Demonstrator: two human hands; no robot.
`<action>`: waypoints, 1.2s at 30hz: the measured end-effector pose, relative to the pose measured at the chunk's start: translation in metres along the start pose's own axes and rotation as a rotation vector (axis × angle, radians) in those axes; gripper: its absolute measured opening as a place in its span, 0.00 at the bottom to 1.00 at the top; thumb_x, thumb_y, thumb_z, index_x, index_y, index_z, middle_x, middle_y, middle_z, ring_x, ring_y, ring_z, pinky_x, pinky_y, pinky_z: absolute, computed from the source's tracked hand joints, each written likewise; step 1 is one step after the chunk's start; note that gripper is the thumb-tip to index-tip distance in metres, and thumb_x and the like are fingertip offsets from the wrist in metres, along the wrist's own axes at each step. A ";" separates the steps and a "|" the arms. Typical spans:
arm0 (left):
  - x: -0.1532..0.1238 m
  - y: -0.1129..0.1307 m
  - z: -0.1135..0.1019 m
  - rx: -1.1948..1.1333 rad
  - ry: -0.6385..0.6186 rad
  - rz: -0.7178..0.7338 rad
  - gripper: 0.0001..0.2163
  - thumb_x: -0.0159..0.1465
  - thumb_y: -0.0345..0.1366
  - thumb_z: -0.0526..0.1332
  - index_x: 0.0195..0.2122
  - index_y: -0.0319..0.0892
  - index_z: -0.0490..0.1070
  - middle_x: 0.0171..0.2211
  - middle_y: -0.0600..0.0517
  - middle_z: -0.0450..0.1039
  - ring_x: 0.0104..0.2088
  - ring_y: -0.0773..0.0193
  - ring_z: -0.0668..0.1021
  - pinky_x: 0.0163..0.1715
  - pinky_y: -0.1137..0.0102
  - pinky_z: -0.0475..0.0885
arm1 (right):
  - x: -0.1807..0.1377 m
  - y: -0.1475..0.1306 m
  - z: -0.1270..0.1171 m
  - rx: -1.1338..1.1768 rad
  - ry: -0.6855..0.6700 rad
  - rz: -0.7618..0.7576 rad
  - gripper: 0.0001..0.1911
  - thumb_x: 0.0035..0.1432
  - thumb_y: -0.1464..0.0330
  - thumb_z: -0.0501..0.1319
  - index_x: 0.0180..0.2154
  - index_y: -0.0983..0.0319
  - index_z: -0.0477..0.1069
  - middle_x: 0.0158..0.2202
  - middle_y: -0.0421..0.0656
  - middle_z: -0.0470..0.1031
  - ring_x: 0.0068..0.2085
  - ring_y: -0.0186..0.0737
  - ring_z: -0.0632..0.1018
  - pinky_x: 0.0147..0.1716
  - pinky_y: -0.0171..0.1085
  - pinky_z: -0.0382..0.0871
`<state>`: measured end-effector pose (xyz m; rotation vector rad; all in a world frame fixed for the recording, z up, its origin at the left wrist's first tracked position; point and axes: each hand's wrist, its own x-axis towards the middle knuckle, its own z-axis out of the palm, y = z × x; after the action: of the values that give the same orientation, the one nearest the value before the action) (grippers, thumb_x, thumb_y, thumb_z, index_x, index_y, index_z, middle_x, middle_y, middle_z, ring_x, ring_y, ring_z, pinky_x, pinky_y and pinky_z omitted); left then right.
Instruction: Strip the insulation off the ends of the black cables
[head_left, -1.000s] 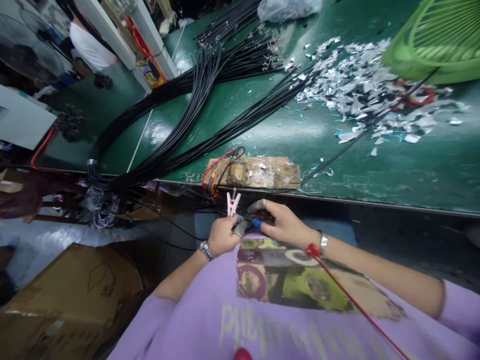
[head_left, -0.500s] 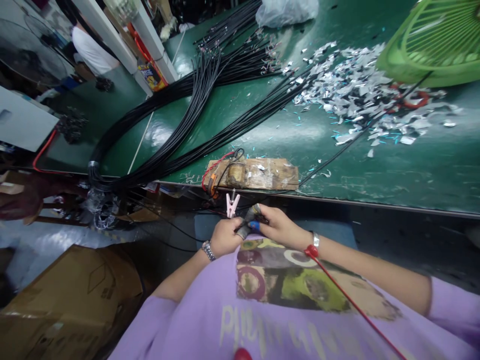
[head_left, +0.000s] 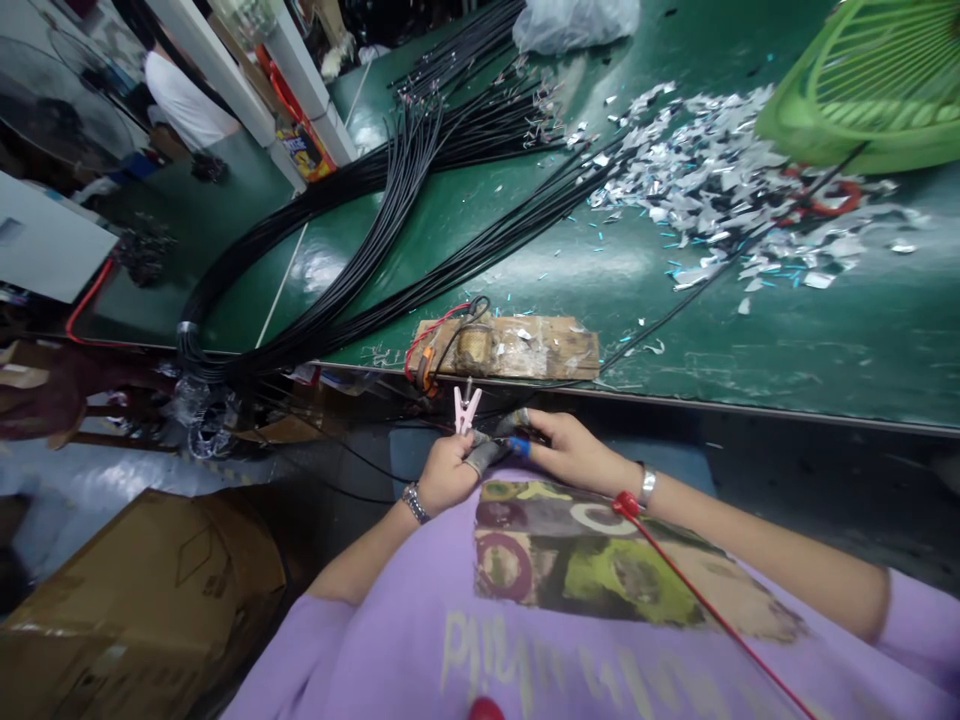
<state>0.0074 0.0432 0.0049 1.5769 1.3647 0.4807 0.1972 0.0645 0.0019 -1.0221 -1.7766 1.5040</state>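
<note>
Scuffed green worktop [head_left: 750,350] stretches across the room ahead of a worker in a purple top [head_left: 397,600]; take twelve as straight out from the chest. At twelve, on the near edge, lies a worn wooden board [head_left: 536,352], with a red wire [head_left: 435,322] and an orange-and-black tool [head_left: 425,372] at its left end. From where I stand, both hands meet between the board and the purple top. The left hand [head_left: 448,473], toward ten, is curled, its grey-covered fingertips pinched on a thin dark strand [head_left: 501,441]; that strand sits at twelve, between the two hands, too small to make out further. The right hand [head_left: 571,452], toward two, bends in to the same strand, a blue cover on the thumb and a grey one on a finger; I cannot tell whether its fingertips grip. A pink clip [head_left: 466,408] stands just beyond the left thumb, its prongs spread in a V toward the board. Black cables [head_left: 375,245] sweep in a thick bundle round from eleven, gathered by a silvery band [head_left: 185,327] at ten. Silvery scraps [head_left: 712,170] with bits of blue lie heaped at one, and a green slatted basket [head_left: 885,90] sits between one and two. Between eight and nine is a large cardboard box [head_left: 150,590]; between ten and eleven, past the cables, I see someone in white [head_left: 186,95].
</note>
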 end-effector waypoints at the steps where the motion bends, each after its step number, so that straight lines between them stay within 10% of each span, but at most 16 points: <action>1: 0.000 -0.001 0.000 0.001 -0.003 0.003 0.12 0.60 0.41 0.56 0.28 0.38 0.71 0.22 0.54 0.71 0.24 0.69 0.70 0.25 0.75 0.64 | 0.001 0.001 0.000 -0.001 0.015 0.010 0.16 0.54 0.56 0.58 0.31 0.62 0.71 0.29 0.42 0.74 0.30 0.37 0.72 0.32 0.36 0.67; 13: -0.006 -0.008 -0.003 0.575 0.264 0.211 0.06 0.55 0.33 0.59 0.31 0.42 0.75 0.27 0.45 0.74 0.31 0.60 0.74 0.35 0.69 0.67 | 0.006 -0.005 0.008 0.522 0.001 0.473 0.22 0.41 0.51 0.65 0.26 0.62 0.64 0.22 0.38 0.70 0.19 0.25 0.59 0.15 0.28 0.50; 20: 0.003 0.002 -0.001 -0.269 0.036 -0.070 0.18 0.55 0.51 0.59 0.21 0.40 0.67 0.17 0.54 0.65 0.21 0.70 0.67 0.23 0.74 0.62 | 0.005 -0.005 0.003 0.418 0.003 0.342 0.21 0.46 0.50 0.62 0.27 0.63 0.67 0.25 0.39 0.71 0.22 0.28 0.64 0.20 0.30 0.60; 25: 0.007 -0.006 0.001 -0.855 -0.171 -0.349 0.20 0.45 0.50 0.67 0.21 0.40 0.62 0.09 0.63 0.49 0.11 0.79 0.49 0.11 0.77 0.42 | 0.005 0.002 0.002 0.280 -0.013 0.127 0.21 0.47 0.54 0.63 0.38 0.62 0.70 0.32 0.41 0.73 0.30 0.34 0.72 0.32 0.35 0.68; 36: 0.008 -0.014 -0.001 -1.061 -0.300 -0.412 0.13 0.48 0.39 0.67 0.20 0.38 0.63 0.08 0.63 0.47 0.09 0.80 0.48 0.10 0.80 0.40 | 0.011 -0.002 0.010 -0.071 -0.022 -0.131 0.12 0.52 0.63 0.60 0.37 0.62 0.70 0.34 0.44 0.73 0.33 0.39 0.73 0.33 0.36 0.68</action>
<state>0.0009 0.0495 -0.0089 0.4573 0.8971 0.5479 0.1824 0.0681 0.0017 -0.9076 -1.8862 1.3855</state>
